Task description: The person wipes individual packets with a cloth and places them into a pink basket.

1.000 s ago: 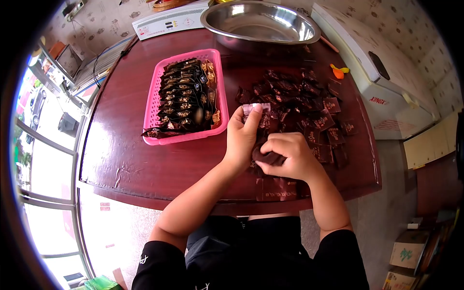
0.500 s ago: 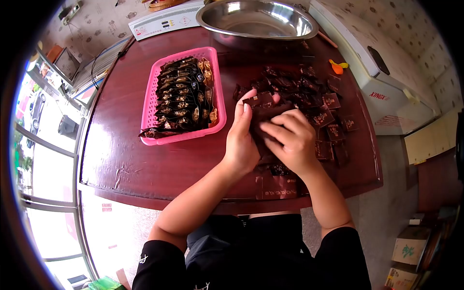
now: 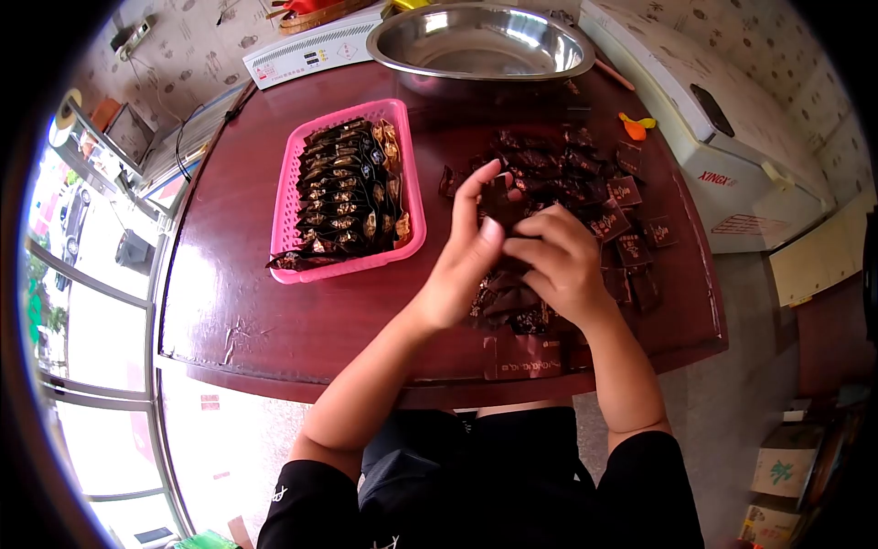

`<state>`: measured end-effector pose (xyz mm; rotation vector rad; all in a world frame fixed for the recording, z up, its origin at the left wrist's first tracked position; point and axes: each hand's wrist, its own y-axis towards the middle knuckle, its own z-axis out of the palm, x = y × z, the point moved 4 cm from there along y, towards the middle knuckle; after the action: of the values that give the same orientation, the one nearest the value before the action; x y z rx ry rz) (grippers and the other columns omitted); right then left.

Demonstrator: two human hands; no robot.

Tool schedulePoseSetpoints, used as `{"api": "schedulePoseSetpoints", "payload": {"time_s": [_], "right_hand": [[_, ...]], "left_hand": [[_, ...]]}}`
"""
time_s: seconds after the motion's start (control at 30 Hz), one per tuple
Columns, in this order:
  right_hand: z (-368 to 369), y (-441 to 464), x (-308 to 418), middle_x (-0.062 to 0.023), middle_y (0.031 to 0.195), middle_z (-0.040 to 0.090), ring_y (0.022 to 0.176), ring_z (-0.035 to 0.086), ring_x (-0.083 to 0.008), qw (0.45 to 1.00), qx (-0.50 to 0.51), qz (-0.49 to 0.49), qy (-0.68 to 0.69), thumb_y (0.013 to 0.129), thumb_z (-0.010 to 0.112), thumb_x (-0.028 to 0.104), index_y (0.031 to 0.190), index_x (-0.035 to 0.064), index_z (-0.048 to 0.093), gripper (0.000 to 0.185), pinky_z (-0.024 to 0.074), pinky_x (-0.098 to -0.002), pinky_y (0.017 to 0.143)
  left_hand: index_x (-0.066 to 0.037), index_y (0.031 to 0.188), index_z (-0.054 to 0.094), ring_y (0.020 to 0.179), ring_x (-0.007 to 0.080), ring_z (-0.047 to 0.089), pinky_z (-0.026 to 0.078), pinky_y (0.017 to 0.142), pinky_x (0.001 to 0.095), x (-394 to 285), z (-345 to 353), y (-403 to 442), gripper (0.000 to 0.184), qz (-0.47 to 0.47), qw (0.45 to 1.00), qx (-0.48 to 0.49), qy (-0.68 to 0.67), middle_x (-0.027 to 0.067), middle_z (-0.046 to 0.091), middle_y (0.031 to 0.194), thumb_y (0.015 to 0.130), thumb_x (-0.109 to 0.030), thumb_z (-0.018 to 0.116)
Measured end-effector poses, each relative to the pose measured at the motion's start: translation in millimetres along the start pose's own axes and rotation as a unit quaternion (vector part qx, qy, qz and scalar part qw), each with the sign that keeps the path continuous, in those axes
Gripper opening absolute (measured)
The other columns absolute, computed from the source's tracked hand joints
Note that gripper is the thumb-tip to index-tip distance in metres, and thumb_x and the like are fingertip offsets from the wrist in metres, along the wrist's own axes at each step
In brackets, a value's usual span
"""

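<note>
My left hand (image 3: 460,265) is raised over the near part of the table, its thumb and fingers closed around a small dark brown packet (image 3: 495,198). Close beside it, my right hand (image 3: 565,263) has its fingers curled in toward the same spot; whatever lies between its fingertips is hidden. Under and beyond both hands spreads a pile of dark brown printed packets (image 3: 625,191). To the left stands a pink basket (image 3: 417,206) with rows of black-and-gold wrapped packets (image 3: 340,194). A flat brown printed wrapper (image 3: 523,357) lies near the table's front edge.
A large steel basin (image 3: 480,69) and a white appliance with a control panel (image 3: 315,57) stand at the back of the dark red table (image 3: 274,334). Orange and yellow balloons (image 3: 634,128) lie at the right. A white freezer (image 3: 732,183) adjoins the right side.
The brown wrapping that spread between my hands shows less now, and my left hand's fingers have tilted to the right. The view has shifted slightly.
</note>
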<state>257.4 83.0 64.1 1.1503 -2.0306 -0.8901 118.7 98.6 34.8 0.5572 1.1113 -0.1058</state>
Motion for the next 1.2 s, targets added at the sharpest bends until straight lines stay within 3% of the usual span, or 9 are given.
{"api": "schedulePoseSetpoints", "payload": {"time_s": [0.1, 0.17, 0.3, 0.37, 0.5, 0.67, 0.8, 1.0, 1.2], "right_hand": [[-8.7, -5.7, -6.3, -0.0031, 0.090, 0.063, 0.083, 0.061, -0.0190, 0.978, -0.104, 0.126, 0.132, 0.076, 0.076, 0.006, 0.101, 0.0042, 0.065, 0.028, 0.0494, -0.0311, 0.077], [-12.6, -14.5, -15.5, -0.0001, 0.091, 0.063, 0.087, 0.057, -0.0081, 0.903, -0.192, 0.267, 0.276, 0.090, 0.071, 0.013, 0.103, -0.0002, 0.062, 0.021, 0.0460, -0.0239, 0.080], [-14.0, -21.2, -28.5, 0.0029, 0.088, 0.060, 0.082, 0.054, -0.0055, 0.891, -0.200, 0.278, 0.299, 0.086, 0.076, 0.015, 0.102, 0.0007, 0.061, 0.025, 0.0444, -0.0215, 0.076], [-13.1, -20.2, -28.5, 0.0052, 0.083, 0.058, 0.078, 0.051, -0.0046, 0.898, -0.195, 0.291, 0.268, 0.082, 0.080, 0.015, 0.093, 0.0015, 0.061, 0.026, 0.0427, -0.0206, 0.074], [-6.2, -24.0, -35.7, 0.0056, 0.080, 0.055, 0.076, 0.048, -0.0046, 0.831, -0.213, 0.355, 0.372, 0.079, 0.078, 0.008, 0.081, 0.0066, 0.059, 0.020, 0.0397, -0.0223, 0.073], [18.4, -19.0, -23.8, 0.0035, 0.069, 0.031, 0.070, 0.032, -0.0127, 0.694, -0.138, 0.289, 0.644, 0.073, 0.086, 0.037, 0.068, 0.0149, 0.032, 0.059, 0.0282, -0.0290, 0.062], [15.2, -11.9, -13.2, 0.0027, 0.066, 0.037, 0.065, 0.035, -0.0126, 0.766, -0.021, 0.267, 0.584, 0.072, 0.087, 0.035, 0.066, 0.0126, 0.037, 0.055, 0.0279, -0.0289, 0.057], [15.7, -12.8, -17.2, 0.0039, 0.064, 0.041, 0.062, 0.036, -0.0078, 0.796, -0.026, 0.308, 0.521, 0.075, 0.085, 0.034, 0.065, 0.0100, 0.043, 0.050, 0.0266, -0.0242, 0.056], [25.2, -13.3, -13.3, 0.0058, 0.065, 0.039, 0.062, 0.033, -0.0051, 0.814, 0.039, 0.320, 0.483, 0.077, 0.084, 0.029, 0.066, 0.0085, 0.046, 0.045, 0.0246, -0.0236, 0.056]], "left_hand": [[-0.001, 0.152, 0.013, 0.145, 0.0309, 0.015, 0.025, 0.114, 0.0389, -14.0, 0.9, -1.8, 0.086, 0.133, 0.972, -0.011, 0.192, 0.0198, 0.008, 0.157, 0.089, -0.029, 0.065], [0.000, 0.147, 0.027, 0.145, 0.0352, 0.020, 0.027, 0.114, 0.0419, -29.4, -3.3, -0.5, 0.080, 0.226, 0.920, -0.036, 0.319, 0.0232, 0.017, 0.155, 0.085, -0.027, 0.071], [0.001, 0.114, 0.061, 0.092, 0.0221, 0.067, 0.046, 0.094, 0.0352, -39.3, -0.6, -1.1, 0.047, 0.235, 0.918, -0.008, 0.320, 0.0119, 0.067, 0.104, 0.073, -0.008, 0.082], [0.001, 0.092, 0.068, 0.077, 0.0161, 0.069, 0.053, 0.069, 0.0258, -48.7, 6.4, -4.3, 0.031, 0.221, 0.909, 0.004, 0.352, 0.0095, 0.070, 0.082, 0.068, -0.008, 0.086], [-0.001, 0.100, 0.067, 0.076, 0.0308, 0.067, 0.054, 0.065, 0.0348, -50.4, 8.9, -5.3, 0.029, 0.207, 0.863, 0.008, 0.461, 0.0132, 0.066, 0.085, 0.075, -0.010, 0.080], [-0.006, 0.094, 0.064, 0.076, 0.0320, 0.065, 0.053, 0.065, 0.0413, -73.1, 9.0, -11.9, 0.023, 0.223, 0.829, 0.051, 0.510, 0.0107, 0.065, 0.082, 0.075, -0.013, 0.076], [-0.008, 0.093, 0.065, 0.081, 0.0295, 0.065, 0.054, 0.069, 0.0386, -110.3, -11.0, -34.2, 0.023, 0.208, 0.772, 0.047, 0.599, 0.0080, 0.066, 0.088, 0.073, -0.012, 0.076], [-0.005, 0.096, 0.065, 0.081, 0.0310, 0.065, 0.052, 0.070, 0.0384, -164.6, -117.7, -57.3, 0.017, 0.190, 0.710, -0.217, 0.643, 0.0108, 0.065, 0.089, 0.080, -0.004, 0.069], [-0.006, 0.096, 0.065, 0.084, 0.0321, 0.064, 0.052, 0.072, 0.0399, -141.6, -159.0, -69.0, 0.013, 0.106, 0.690, -0.132, 0.704, 0.0113, 0.066, 0.089, 0.083, -0.010, 0.065]]}}
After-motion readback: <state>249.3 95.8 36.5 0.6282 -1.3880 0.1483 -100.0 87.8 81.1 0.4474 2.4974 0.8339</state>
